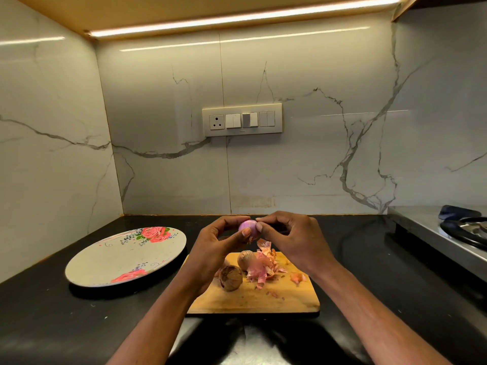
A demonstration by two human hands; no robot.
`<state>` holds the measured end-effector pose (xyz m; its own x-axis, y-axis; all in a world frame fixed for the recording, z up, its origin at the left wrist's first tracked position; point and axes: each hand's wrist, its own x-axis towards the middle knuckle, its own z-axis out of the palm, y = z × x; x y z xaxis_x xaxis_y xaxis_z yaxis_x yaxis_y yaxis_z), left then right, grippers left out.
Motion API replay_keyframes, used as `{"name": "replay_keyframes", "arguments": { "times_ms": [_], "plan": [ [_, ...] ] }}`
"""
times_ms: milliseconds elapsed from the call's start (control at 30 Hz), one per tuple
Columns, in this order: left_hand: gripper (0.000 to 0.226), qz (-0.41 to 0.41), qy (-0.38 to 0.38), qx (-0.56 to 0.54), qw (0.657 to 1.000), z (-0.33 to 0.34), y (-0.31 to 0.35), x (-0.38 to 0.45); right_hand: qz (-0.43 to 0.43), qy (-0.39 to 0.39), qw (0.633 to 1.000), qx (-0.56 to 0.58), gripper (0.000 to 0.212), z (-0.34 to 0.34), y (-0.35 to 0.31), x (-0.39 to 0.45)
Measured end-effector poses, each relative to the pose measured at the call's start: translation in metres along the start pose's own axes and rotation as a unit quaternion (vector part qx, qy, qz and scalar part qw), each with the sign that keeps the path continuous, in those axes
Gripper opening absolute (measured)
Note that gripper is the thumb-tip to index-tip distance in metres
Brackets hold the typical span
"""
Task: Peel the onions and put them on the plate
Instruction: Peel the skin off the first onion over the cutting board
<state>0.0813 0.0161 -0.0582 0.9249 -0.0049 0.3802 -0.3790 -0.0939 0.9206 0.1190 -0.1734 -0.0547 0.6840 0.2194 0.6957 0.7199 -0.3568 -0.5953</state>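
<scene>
From the head view, both hands meet at the centre of the frame, raised above the wooden cutting board point(263, 299). The left hand point(213, 246) grasps a peeled purple onion point(247, 227) between curled fingers and thumb; the right hand point(290, 238) pinches the same onion from the right side, fingertips touching its upper edge. A strip of loose skin hangs from the underside of the onion. On the board, lower centre, lie two unpeeled onions: a dark brown one point(231, 278) near the left edge and a paler one point(245, 259) just behind it, touching a heap of pink onion skins point(266, 267). Smaller skin fragments are scattered toward the right of the board. The floral plate point(118, 262) sits at centre left on the black countertop point(52, 325), just beside the board, and holds no onions. A switch panel point(242, 119) is mounted on the marble wall at centre. A steel stove point(448, 233) occupies the right edge.
</scene>
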Motion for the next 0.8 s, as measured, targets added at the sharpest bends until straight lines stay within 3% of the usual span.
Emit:
{"name": "replay_keyframes", "arguments": {
  "times_ms": [567, 800],
  "plan": [
    [0.039, 0.011, -0.004, 0.024, 1.0, -0.0012, -0.0015, -0.0009, 0.007, 0.033, 0.999, 0.008, 0.007, 0.0054, 0.0, -0.0019],
    [0.046, -0.011, -0.008, -0.039, 0.999, 0.0001, 0.0024, -0.0008, 0.012, 0.002, 0.999, 0.053, 0.017, 0.0003, -0.0029, 0.0011]
  ]
}}
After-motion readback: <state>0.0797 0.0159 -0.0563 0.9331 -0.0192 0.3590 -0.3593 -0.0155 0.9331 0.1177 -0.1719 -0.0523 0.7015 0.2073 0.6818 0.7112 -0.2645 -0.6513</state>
